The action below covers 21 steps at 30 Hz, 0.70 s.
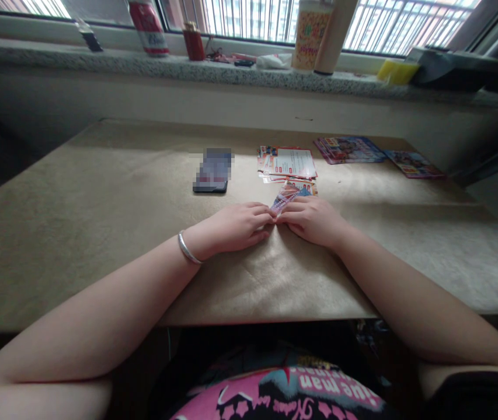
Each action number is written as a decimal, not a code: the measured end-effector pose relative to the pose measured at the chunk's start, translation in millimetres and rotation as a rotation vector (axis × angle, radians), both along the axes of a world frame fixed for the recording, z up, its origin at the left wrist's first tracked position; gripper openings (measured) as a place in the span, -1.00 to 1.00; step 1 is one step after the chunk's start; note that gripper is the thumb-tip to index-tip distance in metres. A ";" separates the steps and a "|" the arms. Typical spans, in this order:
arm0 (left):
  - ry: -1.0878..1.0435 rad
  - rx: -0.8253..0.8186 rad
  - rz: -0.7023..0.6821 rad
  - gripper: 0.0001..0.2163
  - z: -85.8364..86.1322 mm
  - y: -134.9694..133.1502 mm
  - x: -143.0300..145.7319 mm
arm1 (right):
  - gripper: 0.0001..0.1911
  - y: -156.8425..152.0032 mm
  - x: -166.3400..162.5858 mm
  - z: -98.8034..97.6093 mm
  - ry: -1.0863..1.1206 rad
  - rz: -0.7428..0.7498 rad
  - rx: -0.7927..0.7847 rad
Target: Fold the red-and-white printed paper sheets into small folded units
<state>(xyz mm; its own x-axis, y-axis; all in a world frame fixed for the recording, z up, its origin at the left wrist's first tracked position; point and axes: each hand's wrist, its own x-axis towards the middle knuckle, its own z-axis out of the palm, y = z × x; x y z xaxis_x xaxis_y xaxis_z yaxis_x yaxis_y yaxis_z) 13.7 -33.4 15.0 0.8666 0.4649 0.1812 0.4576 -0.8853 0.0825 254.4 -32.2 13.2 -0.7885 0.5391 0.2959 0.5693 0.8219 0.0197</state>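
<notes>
A small colourful printed sheet of paper (282, 196) lies on the table in front of me, with a slanted, folded-looking left edge. My left hand (242, 226), with a silver bangle on the wrist, has its fingertips pinched at the sheet's lower left corner. My right hand (314, 220) rests on the sheet's near part, thumb and fingers pressed together at the same corner. The fingertips of both hands meet there, and they hide the near edge of the sheet. Just beyond it lies a loose stack of printed sheets (295, 162), the top one mostly white with a red border.
A phone (211, 178) lies left of the stack. Further right are a fanned pile of colourful sheets (351, 150) and another small pile (415, 164). On the stone windowsill (112, 61) stand a can (149, 29), a red bottle (193, 44) and a patterned cup (309, 38).
</notes>
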 end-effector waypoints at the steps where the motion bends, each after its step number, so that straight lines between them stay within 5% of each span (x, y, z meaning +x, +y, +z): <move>1: 0.000 0.002 0.000 -0.70 1.2 -0.2 -0.2 | -0.71 0.1 0.1 0.2 -0.004 0.005 -0.004; 21: 0.015 0.020 0.003 -0.76 6.6 0.7 -3.3 | -0.61 6.1 13.0 1.1 0.003 -0.040 -0.069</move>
<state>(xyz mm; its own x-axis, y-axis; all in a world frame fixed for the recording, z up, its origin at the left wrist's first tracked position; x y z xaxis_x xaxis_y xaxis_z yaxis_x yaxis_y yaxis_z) 10.5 -32.7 21.5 0.8681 0.4636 0.1773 0.4610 -0.8855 0.0583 267.4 -26.2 14.2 -0.7651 0.5894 0.2593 0.6017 0.7978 -0.0380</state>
